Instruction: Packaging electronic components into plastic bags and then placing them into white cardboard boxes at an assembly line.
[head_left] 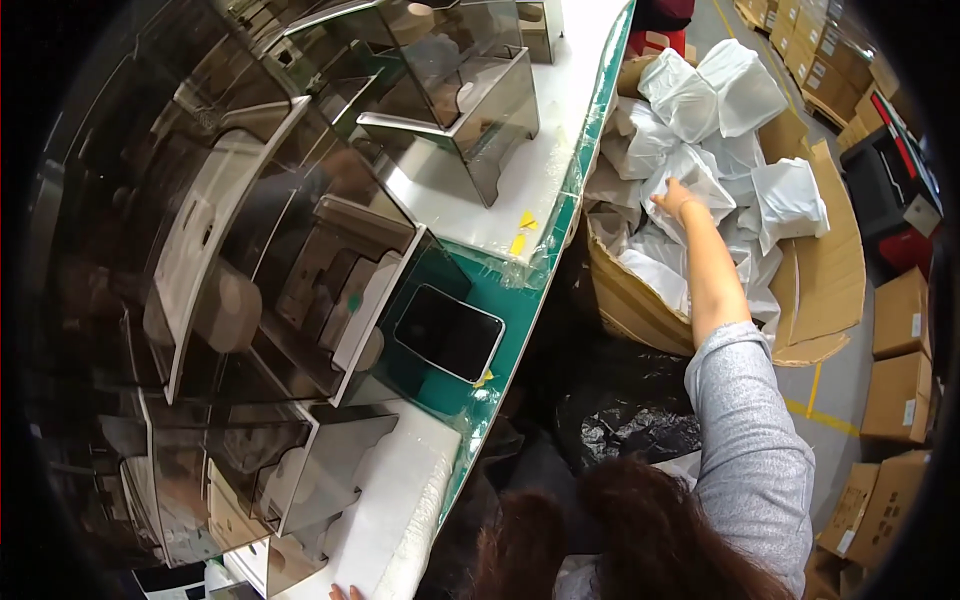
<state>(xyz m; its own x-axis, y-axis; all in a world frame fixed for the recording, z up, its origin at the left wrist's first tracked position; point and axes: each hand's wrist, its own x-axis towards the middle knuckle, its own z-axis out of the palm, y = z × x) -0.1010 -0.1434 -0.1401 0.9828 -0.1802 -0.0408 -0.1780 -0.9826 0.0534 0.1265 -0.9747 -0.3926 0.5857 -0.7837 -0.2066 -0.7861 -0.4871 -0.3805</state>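
Right hand [676, 203] stretched far out to the right of the tabletop [545, 170], fingers closed around a white bag [700, 180] in a big open carton [640, 305]. Bag crumpled, long axis running roughly from lower left to upper right, upper end pointing away toward the top of the heap (exact outline hard to tell among the others). More white bags [715, 95] piled all around it, filling the carton and spilling over its flattened flap [830, 270]. Grey sleeve [745, 440] pushed up to the elbow, forearm bare.

Left hand [345, 593] barely in view at the bottom edge, only fingertips showing, resting on the white foam sheet [385, 520] at the near end of the tabletop; how far open, cannot tell.

Dark tinted plastic bins [300, 250] stacked across the tabletop, a black tablet [448, 332] lying flat near its green edge. Brown boxes [900, 370] on the floor at far right.
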